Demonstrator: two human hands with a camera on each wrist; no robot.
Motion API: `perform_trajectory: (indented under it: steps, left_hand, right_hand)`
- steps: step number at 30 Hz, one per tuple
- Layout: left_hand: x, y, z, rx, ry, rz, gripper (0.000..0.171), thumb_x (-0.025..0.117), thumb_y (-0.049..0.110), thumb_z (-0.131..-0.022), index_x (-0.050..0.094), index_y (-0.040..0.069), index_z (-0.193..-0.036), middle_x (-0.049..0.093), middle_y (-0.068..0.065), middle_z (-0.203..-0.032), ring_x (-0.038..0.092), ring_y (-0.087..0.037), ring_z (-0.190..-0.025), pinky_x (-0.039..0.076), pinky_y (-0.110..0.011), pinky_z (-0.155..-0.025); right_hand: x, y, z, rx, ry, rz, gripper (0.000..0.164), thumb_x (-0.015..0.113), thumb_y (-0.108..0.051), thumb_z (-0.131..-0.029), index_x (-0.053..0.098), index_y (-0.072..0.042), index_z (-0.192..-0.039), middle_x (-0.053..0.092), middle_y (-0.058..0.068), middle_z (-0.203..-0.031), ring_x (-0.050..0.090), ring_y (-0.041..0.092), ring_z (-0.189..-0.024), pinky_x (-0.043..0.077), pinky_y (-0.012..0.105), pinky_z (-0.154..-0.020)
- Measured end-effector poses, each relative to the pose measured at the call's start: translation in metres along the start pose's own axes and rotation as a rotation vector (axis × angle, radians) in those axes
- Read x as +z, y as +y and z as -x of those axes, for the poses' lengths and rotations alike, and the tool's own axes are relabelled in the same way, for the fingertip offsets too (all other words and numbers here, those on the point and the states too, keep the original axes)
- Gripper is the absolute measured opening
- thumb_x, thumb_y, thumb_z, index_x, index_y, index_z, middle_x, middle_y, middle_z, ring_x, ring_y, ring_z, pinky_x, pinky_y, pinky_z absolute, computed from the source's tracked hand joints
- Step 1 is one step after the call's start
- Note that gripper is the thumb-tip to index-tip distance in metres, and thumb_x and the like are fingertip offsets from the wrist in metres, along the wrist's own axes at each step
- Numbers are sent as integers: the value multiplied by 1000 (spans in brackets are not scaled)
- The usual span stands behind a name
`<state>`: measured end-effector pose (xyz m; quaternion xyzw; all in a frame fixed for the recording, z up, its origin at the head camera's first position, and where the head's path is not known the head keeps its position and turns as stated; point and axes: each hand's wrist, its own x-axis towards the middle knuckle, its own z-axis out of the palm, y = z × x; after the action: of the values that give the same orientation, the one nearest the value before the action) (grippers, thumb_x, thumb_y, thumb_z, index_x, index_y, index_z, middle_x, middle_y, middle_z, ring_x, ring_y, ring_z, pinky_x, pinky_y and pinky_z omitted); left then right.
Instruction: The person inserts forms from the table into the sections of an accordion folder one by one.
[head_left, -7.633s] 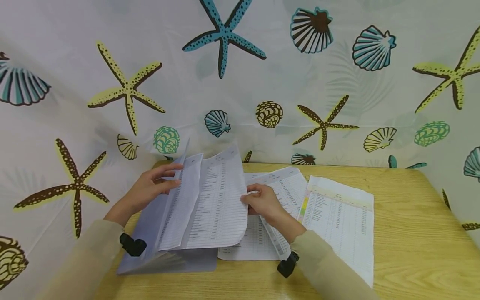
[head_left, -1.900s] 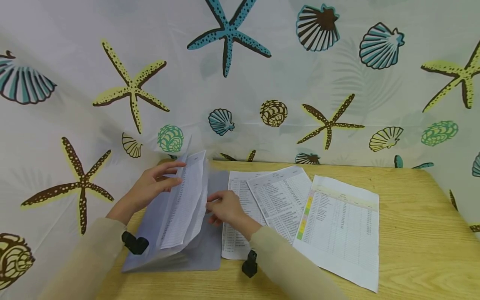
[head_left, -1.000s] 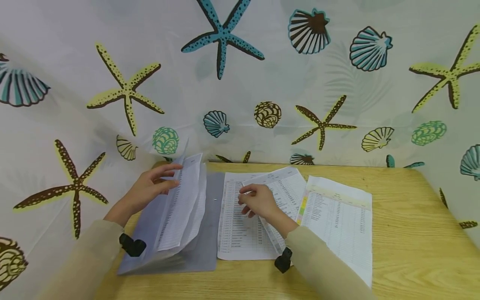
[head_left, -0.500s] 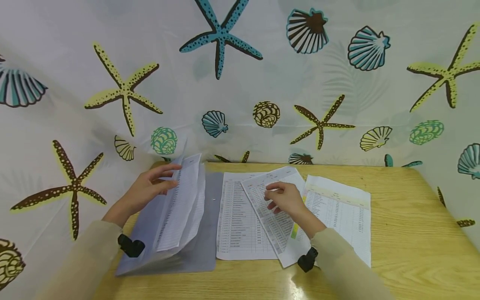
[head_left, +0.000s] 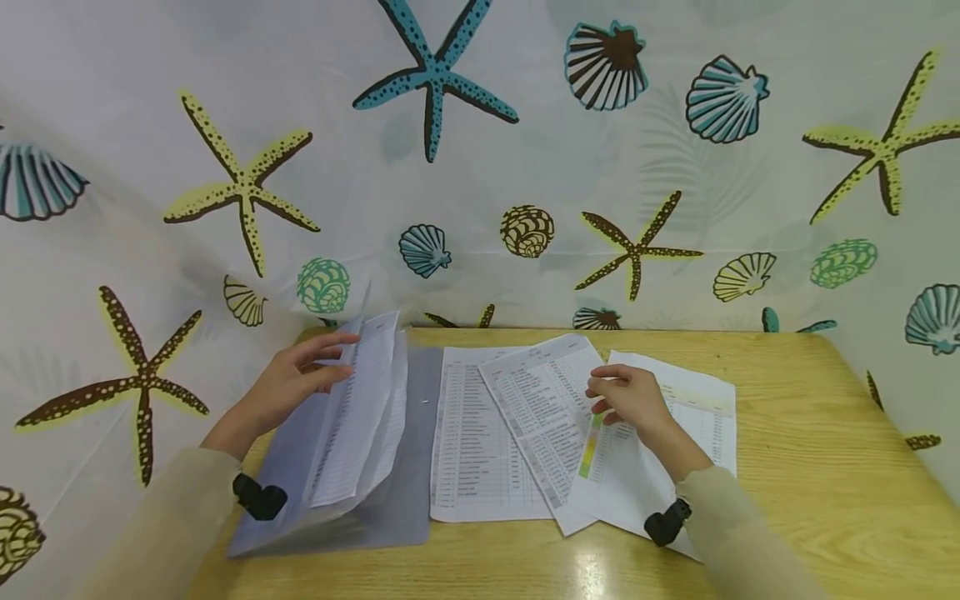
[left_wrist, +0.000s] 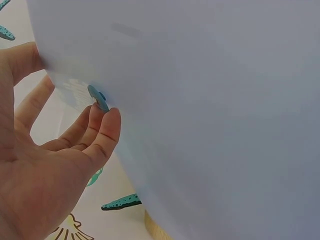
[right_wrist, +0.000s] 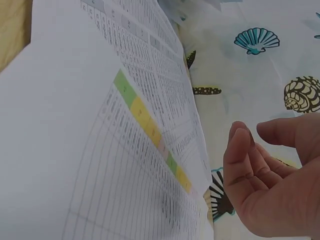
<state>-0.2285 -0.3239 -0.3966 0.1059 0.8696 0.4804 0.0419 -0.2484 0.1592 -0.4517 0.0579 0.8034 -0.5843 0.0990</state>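
My left hand point(head_left: 296, 379) holds up the cover of a translucent bluish folder point(head_left: 420, 492) in the head view. Printed sheets point(head_left: 363, 400) stand tilted inside it. In the left wrist view, thumb and fingertips meet beside a small blue round button on the cover point(left_wrist: 200, 100). My right hand point(head_left: 630, 400) hovers over a table sheet with a green and yellow column point(head_left: 690, 450), fingers loosely curved. Thumb and fingertips stand apart with nothing between them in the right wrist view. Left of it lie a slanted printed sheet point(head_left: 532, 400) and a straighter one point(head_left: 472, 442), overlapping.
Everything lies on a wooden table point(head_left: 810, 467), its bare wood visible at the right and along the front. Behind it hangs a white cloth point(head_left: 480, 183) printed with starfish and shells. A black wrist camera point(head_left: 667, 523) sits over the colour-marked sheet's lower edge.
Earlier my right hand gripped a sheet at the folder, then let it go leaning leftward with the others. Since then it has moved right across the loose sheets. My left hand stays at the cover.
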Motion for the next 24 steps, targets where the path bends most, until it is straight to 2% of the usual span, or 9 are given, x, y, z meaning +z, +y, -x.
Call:
perform_trajectory:
  steps: [5, 12, 19, 24]
  left_hand:
    - [2, -1, -1, 4, -7, 5, 55, 64, 26, -105, 49, 10, -155, 44, -22, -159, 53, -38, -133, 55, -24, -88]
    - [3, -2, -2, 6, -13, 10, 54, 64, 26, -106, 49, 11, -155, 43, -24, -159, 53, -41, -134, 55, -25, -87]
    - [3, -3, -2, 12, -10, 8, 53, 64, 26, -106, 50, 10, -155, 43, -24, -159, 53, -41, -134, 55, -25, -87]
    - [3, -2, -3, 9, -7, 5, 53, 64, 26, -105, 50, 10, -154, 43, -24, -159, 55, -37, -131, 55, -26, -87]
  right_hand:
    - [-20, 7, 3, 20, 24, -8, 45, 64, -21, -104, 60, 3, -142, 77, 21, -116, 74, 18, -78, 59, 28, -66]
    - [-45, 18, 9, 46, 68, 23, 46, 62, -23, -106, 58, 3, -144, 77, 18, -116, 72, 12, -77, 58, 25, -66]
    - [-67, 30, 16, 58, 105, 59, 47, 61, -23, -106, 57, 5, -143, 76, 22, -118, 72, 13, -77, 59, 26, -66]
    - [-82, 37, 20, 62, 122, 65, 47, 61, -23, -107, 56, 6, -144, 77, 17, -112, 73, 14, -78, 59, 26, -66]
